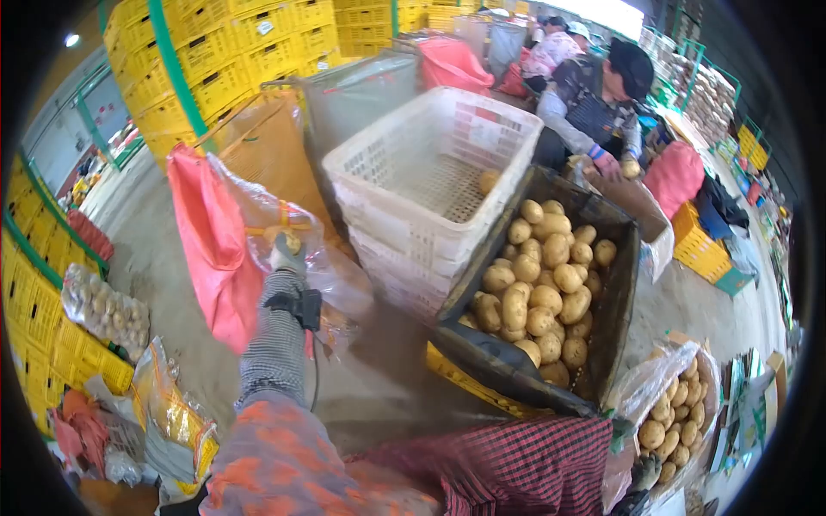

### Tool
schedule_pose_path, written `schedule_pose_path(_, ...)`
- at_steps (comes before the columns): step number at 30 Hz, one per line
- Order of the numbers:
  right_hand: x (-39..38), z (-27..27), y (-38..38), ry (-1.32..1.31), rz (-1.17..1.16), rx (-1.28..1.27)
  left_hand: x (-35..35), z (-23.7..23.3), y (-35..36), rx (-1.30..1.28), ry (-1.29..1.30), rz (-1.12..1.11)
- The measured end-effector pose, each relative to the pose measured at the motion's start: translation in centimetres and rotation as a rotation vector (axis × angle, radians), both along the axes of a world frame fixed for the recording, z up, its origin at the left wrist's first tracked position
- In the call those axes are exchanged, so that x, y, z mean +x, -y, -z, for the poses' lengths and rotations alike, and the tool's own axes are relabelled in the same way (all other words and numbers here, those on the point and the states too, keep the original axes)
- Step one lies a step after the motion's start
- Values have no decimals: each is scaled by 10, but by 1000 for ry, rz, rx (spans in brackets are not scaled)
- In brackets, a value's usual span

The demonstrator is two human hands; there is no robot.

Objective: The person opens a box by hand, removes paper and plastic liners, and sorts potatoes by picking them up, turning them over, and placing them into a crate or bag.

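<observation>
The left fingers (283, 256) hold a potato (293, 243).

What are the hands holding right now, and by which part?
The left hand holds a potato, apparently by its near side. The right hand is at the lower-right plastic bag; any hold there cannot be told.

Produce warehouse; stacked yellow crates (249, 56); heaped potatoes (568, 278)
</observation>
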State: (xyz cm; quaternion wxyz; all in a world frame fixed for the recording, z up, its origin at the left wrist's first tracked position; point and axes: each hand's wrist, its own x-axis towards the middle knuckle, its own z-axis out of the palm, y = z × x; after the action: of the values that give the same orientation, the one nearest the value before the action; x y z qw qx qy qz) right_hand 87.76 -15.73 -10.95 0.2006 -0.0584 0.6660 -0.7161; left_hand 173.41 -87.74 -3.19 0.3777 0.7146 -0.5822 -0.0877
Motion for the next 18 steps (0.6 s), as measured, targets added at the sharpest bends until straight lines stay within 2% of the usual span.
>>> schedule_pose_path(2, 6, -10, 8, -33, -30, 46, 16, 11, 16, -7, 460, -41)
schedule_pose_path(4, 38, -35, 15, -77, -29, 119, 29, 8, 26, 22, 577, 16)
schedule_pose_path(8, 89, -83, 16, -147, 67, 239, 12, -14, 53, -202, 442, 176)
schedule_pose_path(9, 92, -90, 26, -119, 246, 146, 0, -25, 46, -308, 413, 191)
schedule_pose_path(11, 103, -116, 32, -355, 368, 59, -25, -38, 16, -503, 317, 232)
schedule_pose_path(13, 101, -130, 17, -266, 378, -209, -56, -34, -30, -578, 212, 326)
schedule_pose_path(14, 100, -137, 10, -220, 385, -342, -74, -19, -57, -523, 136, 422)
schedule_pose_path(15, 108, -146, 19, -317, 482, -214, -71, 22, -56, -327, 28, 535)
schedule_pose_path(16, 88, -126, 3, -269, 318, -490, -113, 32, -110, -102, -369, 634)
schedule_pose_path(17, 82, -121, -3, -270, 299, -532, -82, 104, -100, 145, -101, 780)
schedule_pose_path(18, 76, -117, -9, -271, 279, -574, -104, 128, -138, 368, 24, 858)
